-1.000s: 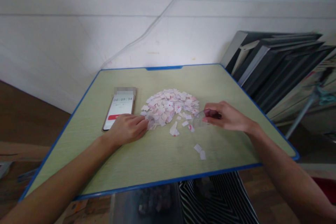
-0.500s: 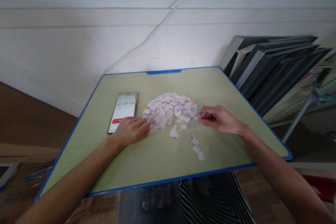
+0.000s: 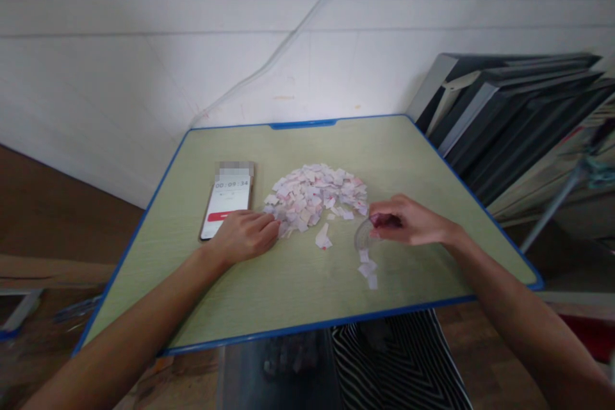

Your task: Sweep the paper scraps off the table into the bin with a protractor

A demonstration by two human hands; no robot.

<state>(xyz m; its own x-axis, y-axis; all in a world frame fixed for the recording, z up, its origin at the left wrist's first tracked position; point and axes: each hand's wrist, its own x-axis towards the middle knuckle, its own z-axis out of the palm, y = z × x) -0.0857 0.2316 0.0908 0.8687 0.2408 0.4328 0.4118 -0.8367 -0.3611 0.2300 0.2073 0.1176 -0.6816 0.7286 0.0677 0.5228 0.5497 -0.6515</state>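
Note:
A heap of small white and pinkish paper scraps (image 3: 317, 191) lies mid-table. Curled at the heap's left edge, my left hand (image 3: 247, 234) is closed; something see-through may be at its fingertips, but I cannot make it out. My right hand (image 3: 410, 221), right of the heap, pinches a clear plastic protractor (image 3: 364, 234), its curved edge facing left. Directly below that edge, several loose paper scraps (image 3: 368, 271) lie in a short line, touching or overlapping. Between my hands sits another small group of scraps (image 3: 324, 238), one with a red mark.
A phone (image 3: 225, 198) showing a running timer lies left of the heap, beside my left hand. The pale green tabletop (image 3: 269, 295) has a blue rim. Dark flat panels (image 3: 504, 115) lean at the right, and a white wall (image 3: 298, 70) stands behind.
My right hand has swung the protractor downward, toward the line of loose scraps, which now sit closer together. My left hand stays by the heap. The whole view has shifted slightly.

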